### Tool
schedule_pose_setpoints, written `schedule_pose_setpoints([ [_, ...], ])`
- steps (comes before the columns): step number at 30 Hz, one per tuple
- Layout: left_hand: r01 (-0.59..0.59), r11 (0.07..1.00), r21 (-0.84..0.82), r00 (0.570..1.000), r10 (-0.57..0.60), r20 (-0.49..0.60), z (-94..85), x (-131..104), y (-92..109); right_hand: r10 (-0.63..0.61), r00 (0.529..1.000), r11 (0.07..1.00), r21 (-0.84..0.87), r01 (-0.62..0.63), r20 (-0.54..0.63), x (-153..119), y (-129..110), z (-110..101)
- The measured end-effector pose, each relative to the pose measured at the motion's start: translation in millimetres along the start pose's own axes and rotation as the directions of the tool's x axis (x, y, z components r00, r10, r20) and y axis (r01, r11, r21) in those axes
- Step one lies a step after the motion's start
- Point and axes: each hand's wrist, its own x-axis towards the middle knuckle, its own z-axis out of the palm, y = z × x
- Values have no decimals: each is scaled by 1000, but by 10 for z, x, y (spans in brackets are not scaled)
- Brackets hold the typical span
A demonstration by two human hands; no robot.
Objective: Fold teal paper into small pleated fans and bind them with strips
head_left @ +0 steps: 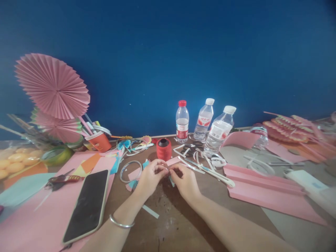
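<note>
My left hand (pixel 151 176) and my right hand (pixel 185 180) meet over the brown table (pixel 173 224), fingertips pinched together on a small folded pink-and-teal paper piece (pixel 169 172). A silver bangle (pixel 121 223) circles my left wrist. Just beyond my fingers stands a red thread spool (pixel 164 149). A strip of pink paper (pixel 173 161) lies under my fingertips. The small piece is mostly hidden by my fingers.
A black phone (pixel 88 204) lies on pink paper at left. Three water bottles (pixel 182 121) stand at the back. Pink pleated fans (pixel 52 85) rise from an orange cup (pixel 101 140). Folded pink sheets (pixel 262 190), white strips, tape rings (pixel 130 170) and scissors (pixel 61 180) lie around.
</note>
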Motion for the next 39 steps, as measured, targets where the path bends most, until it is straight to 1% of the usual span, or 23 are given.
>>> schedule_pose_setpoints([
  [2, 58, 991, -124, 998, -56, 19, 7, 9, -4, -13, 1000, 1000, -1, 13, 6, 1, 12, 5],
  [4, 99, 975, -199, 995, -94, 30, 11, 18, -6, -21, 1000, 1000, 1, 21, 10, 0, 19, 9],
  [8, 96, 961, -258, 995, -88, 43, 12, 28, -26, -40, 999, 999, 3, 40, 13, -8, 13, 7],
  [13, 79, 956, -281, 995, -59, 82, 7, 38, -63, -153, 987, 988, 33, 151, 42, -17, 5, 6],
  [15, 77, 955, -287, 994, -53, 92, 6, 44, -66, -176, 983, 984, 17, 175, 55, -17, 5, 6],
  [19, 84, 956, -280, 995, -64, 81, 14, 41, -36, -158, 986, 985, -59, 161, 45, -13, 4, 6],
  [25, 139, 956, -258, 990, -131, 49, 12, 20, 8, -121, 991, 983, -130, 127, 50, -11, 12, 14],
  [27, 145, 953, -265, 989, -136, 53, 4, 23, -2, -110, 992, 986, -123, 116, 55, -12, 14, 16],
  [30, 153, 947, -283, 988, -139, 69, -7, 29, -25, -98, 994, 993, -65, 101, 50, -16, 14, 18],
  [33, 164, 947, -277, 985, -143, 95, -15, 28, -31, -163, 985, 986, -19, 165, 56, -18, 6, 15],
  [36, 165, 951, -262, 984, -142, 105, -19, 24, -27, -231, 967, 972, -18, 234, 104, -16, -4, 11],
  [39, 161, 959, -232, 986, -144, 90, -21, 25, -38, -208, 974, 976, -44, 213, 93, -10, -7, 12],
])
